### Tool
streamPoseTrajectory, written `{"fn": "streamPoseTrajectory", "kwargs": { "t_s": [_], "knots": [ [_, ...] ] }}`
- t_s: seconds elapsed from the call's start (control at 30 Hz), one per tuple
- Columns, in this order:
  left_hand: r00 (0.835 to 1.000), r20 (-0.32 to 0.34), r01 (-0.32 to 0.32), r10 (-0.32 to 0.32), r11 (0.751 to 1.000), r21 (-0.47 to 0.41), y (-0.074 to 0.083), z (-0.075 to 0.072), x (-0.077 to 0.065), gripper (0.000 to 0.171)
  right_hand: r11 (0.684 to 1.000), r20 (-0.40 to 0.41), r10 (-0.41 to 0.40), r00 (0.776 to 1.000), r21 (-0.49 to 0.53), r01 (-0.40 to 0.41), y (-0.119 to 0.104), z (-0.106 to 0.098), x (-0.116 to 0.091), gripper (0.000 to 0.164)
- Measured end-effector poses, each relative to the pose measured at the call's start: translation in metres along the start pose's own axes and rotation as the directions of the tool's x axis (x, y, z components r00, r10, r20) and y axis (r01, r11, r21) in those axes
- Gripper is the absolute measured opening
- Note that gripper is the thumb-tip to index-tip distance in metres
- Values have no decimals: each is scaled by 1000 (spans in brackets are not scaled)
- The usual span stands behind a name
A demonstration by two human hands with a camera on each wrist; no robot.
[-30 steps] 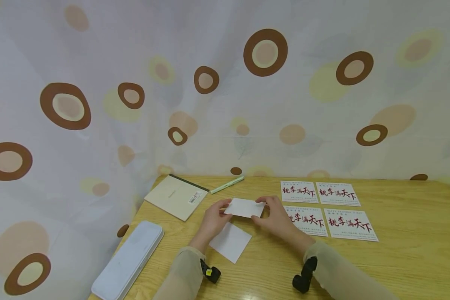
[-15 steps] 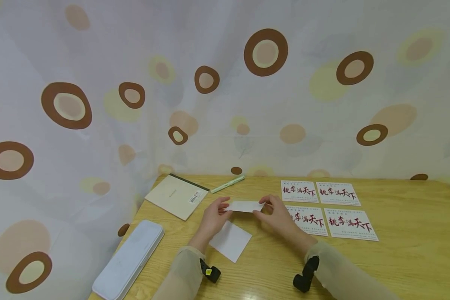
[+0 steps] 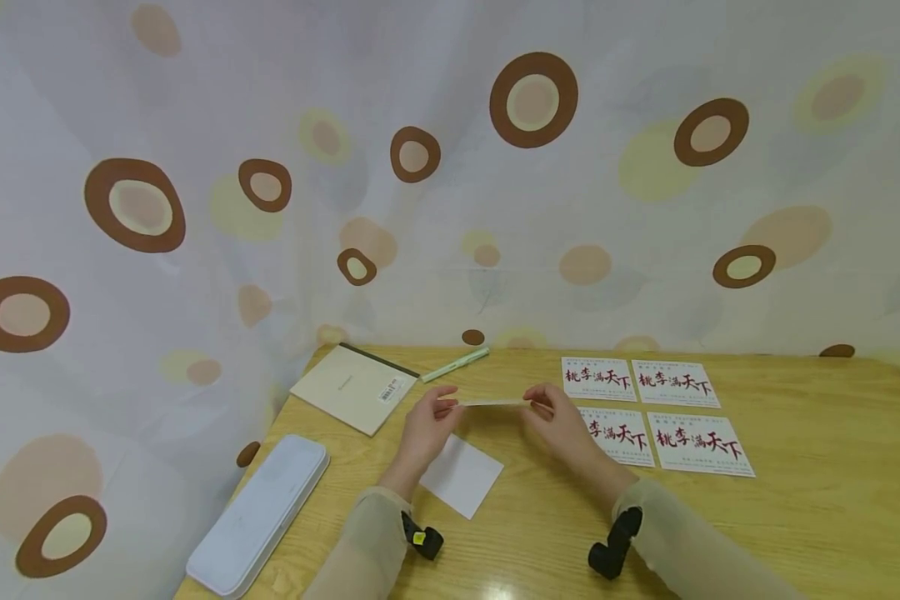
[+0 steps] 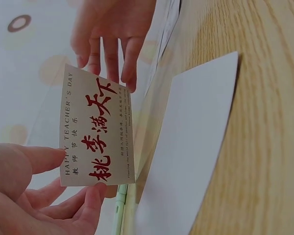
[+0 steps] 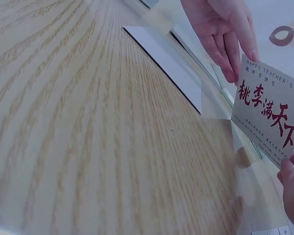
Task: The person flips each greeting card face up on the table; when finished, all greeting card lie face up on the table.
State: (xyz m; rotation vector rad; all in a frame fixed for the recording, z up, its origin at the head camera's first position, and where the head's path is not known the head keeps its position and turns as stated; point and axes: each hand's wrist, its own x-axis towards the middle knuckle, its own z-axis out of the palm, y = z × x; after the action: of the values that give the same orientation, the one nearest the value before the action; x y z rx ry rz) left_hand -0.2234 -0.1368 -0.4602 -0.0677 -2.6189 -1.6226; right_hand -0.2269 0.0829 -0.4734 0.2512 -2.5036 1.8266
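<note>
Between both hands a printed card (image 4: 95,132) is held up off the table, edge-on in the head view. Red Chinese characters and "HAPPY TEACHER'S DAY" show on its face in both wrist views. My left hand (image 3: 426,427) pinches its left end with thumb and fingertips. At its right end, my right hand (image 3: 558,425) pinches it the same way. A blank white card (image 3: 463,475) lies on the table below, nearer the left hand. Right of the hands, several cards with the same print lie in a two-row block, one card (image 3: 701,443) nearest the front.
A cream notebook (image 3: 352,388) with a barcode label lies at the back left, a pale green pen (image 3: 456,364) beside it. Along the left table edge rests a white case (image 3: 258,512). Patterned cloth (image 3: 450,167) hangs behind the wooden table (image 3: 817,500).
The held card has tilted, from its blank white face showing to a thin edge in the head view. Both hands turned slightly with it and stay at its two ends.
</note>
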Motion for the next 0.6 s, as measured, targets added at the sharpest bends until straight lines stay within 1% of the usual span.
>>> {"fn": "streamPoseTrajectory", "kwargs": {
  "t_s": [0.1, 0.27, 0.4, 0.6],
  "knots": [
    [1000, -9, 6, -6, 1000, -12, 1, 0, -2, 36, 1000, -2, 14, 1000, -20, -14, 0, 0, -1, 24],
    [1000, -26, 13, -13, 1000, -26, 3, 1, -3, 36, 995, -22, 46, 999, -89, -48, 1, 0, -2, 19],
    [1000, -29, 6, -8, 999, -38, 4, 3, -2, 36, 991, -40, 37, 998, -130, -42, 1, -1, -2, 17],
    [1000, -17, 14, -15, 998, -56, 4, 4, -2, 37, 988, -57, 22, 998, -151, -30, 1, -2, -2, 16]
  ]
}}
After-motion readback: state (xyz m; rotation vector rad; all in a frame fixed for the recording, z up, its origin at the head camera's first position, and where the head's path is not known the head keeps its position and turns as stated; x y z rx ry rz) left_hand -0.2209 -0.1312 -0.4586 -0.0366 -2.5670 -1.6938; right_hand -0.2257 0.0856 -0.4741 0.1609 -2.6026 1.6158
